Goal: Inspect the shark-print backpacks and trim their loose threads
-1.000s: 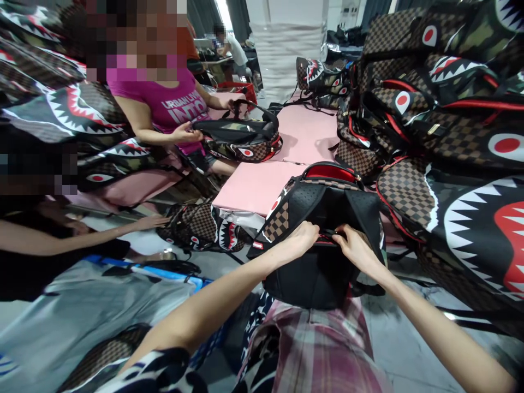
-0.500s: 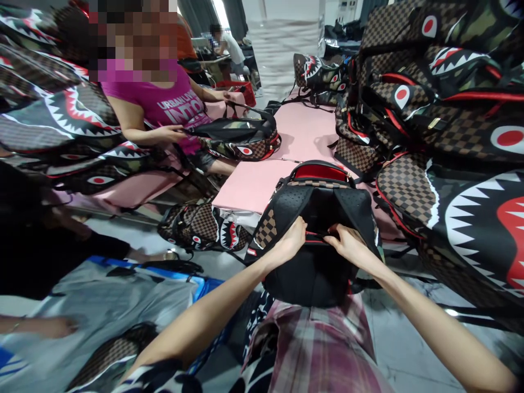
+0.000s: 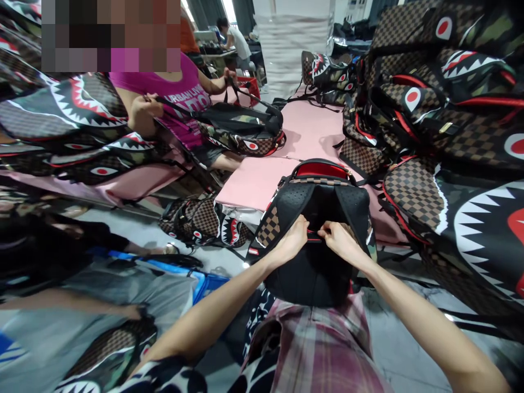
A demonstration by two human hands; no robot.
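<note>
A black backpack [image 3: 315,273] with brown checkered sides leans against the table edge above my lap, its padded back and shoulder straps facing me. Across the back panel runs a narrow red-edged slit [image 3: 314,238]. My left hand [image 3: 291,240] is closed in a pinch at the left end of this slit. At the right end, my right hand [image 3: 340,240] also pinches, fingertips pressed to the panel. Whether a zipper pull or only fabric lies between the fingers is too small to tell. A red-lined top opening with a carry handle [image 3: 323,164] shows above the straps.
Pink-covered tables [image 3: 254,180] stretch ahead. Shark-mouth backpacks [image 3: 483,218] are piled high at right, with more stacked at left. Opposite, a person in a purple shirt [image 3: 188,82] handles another backpack [image 3: 241,128]. At lower left, another person's hand [image 3: 133,311] touches a bag over grey sheeting.
My right hand has moved slightly left, nearer my left hand along the slit. The person opposite has raised both hands with the straps. The hand at lower left has reached right to a bag.
</note>
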